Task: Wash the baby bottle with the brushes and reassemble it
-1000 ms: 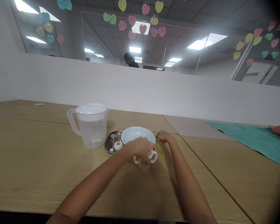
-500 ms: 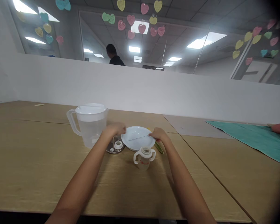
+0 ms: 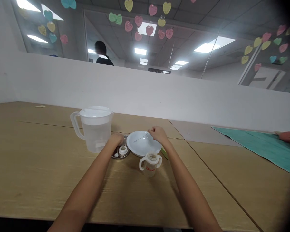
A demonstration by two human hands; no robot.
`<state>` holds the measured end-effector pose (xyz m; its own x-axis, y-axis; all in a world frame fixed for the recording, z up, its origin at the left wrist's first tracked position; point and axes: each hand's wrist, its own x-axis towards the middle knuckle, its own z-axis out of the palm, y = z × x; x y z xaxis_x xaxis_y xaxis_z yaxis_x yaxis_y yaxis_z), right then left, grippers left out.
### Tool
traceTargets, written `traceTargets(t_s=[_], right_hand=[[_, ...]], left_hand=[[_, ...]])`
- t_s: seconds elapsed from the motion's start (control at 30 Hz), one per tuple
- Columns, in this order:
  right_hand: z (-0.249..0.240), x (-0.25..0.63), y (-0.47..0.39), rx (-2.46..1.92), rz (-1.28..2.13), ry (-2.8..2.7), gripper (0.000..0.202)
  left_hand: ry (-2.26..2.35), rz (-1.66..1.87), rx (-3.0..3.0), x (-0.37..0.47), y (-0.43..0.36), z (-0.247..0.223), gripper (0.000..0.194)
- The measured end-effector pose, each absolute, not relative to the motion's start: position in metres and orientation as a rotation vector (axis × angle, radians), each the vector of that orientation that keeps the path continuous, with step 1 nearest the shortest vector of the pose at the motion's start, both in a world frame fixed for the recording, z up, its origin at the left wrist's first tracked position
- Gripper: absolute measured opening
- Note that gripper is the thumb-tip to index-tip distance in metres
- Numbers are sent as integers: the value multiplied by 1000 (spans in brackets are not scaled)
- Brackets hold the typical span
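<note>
Thin rod (image 3: 141, 137) pinched in the closed right grip (image 3: 152, 131).

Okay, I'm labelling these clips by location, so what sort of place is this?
Probably an office or training room: pushed-together wood-look tables, a long interior window dotted with heart-shaped notes, and panel lights in the ceiling seen through it.
</note>
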<state>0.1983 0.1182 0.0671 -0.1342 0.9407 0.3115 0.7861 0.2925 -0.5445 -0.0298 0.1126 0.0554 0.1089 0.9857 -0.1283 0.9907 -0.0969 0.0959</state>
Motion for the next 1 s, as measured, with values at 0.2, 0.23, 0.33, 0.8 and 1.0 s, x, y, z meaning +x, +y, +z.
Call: traceTargets(t_s=[0.2,0.23,0.33,0.8,1.0], right_hand=[[55,180,120,-1436,449,-1964,42],[53,180,120,-1430,444,-1966,44],[49,178,120,-1424,403,-1965,42],[128,187,38,-767,8,-1229,61],[123,185,21,-458,-330,-1330,60]], left_hand=[[2084,-146,2154,-26,113,69,17],[2082,-135,2159,-25,111,72,18],[2058,-107,2177,-24,102,85,21],[1343,797,2474,-11,71,130,22],[1145,796,2454,8,75,121,25]])
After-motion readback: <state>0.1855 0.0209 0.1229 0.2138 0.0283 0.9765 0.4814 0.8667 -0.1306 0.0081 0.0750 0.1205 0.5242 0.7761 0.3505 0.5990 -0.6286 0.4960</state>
